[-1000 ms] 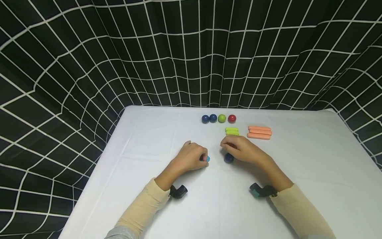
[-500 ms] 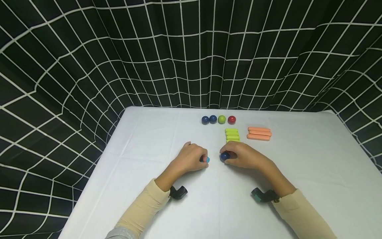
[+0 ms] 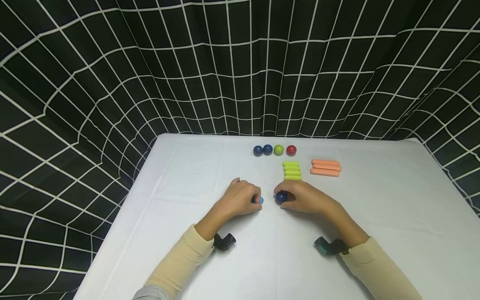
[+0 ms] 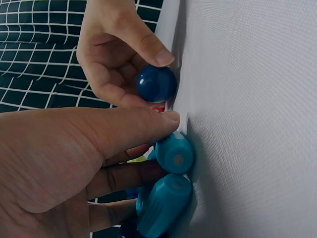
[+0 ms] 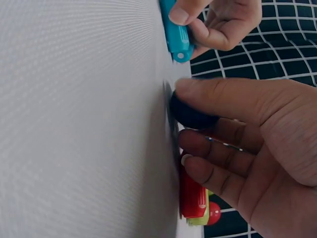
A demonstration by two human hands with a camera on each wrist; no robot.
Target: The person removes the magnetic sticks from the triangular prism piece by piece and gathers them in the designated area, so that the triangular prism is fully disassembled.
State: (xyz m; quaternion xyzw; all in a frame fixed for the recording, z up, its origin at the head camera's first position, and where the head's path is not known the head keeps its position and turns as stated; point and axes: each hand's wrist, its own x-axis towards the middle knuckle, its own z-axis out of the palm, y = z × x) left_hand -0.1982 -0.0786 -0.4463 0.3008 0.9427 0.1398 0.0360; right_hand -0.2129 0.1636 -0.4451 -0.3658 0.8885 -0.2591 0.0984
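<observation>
My left hand (image 3: 239, 198) pinches a turquoise stick with a rounded end (image 4: 177, 154); in the head view only its light-blue tip shows. A second turquoise stick (image 4: 166, 202) lies beside the first, against the other fingers. Facing it, my right hand (image 3: 309, 196) holds a dark blue ball (image 3: 281, 198) between thumb and fingers, at the tablecloth. Whether the ball touches the cloth I cannot tell. Just behind the right fingers, a red stick (image 5: 192, 196) shows in the right wrist view; the hand hides it from the head camera.
Along the far side of the white table (image 3: 180, 175) sit two dark blue balls (image 3: 263, 150), a green ball (image 3: 278, 150) and a red ball (image 3: 291, 150). Several yellow-green sticks (image 3: 292, 171) lie beyond my right hand, with orange sticks (image 3: 325, 168) to their right. A dark gridded curtain (image 3: 240, 83) surrounds the table.
My right hand has come down from near the yellow-green sticks, taken hold of the dark blue ball and shifted it slightly left. The left hand has stayed in place.
</observation>
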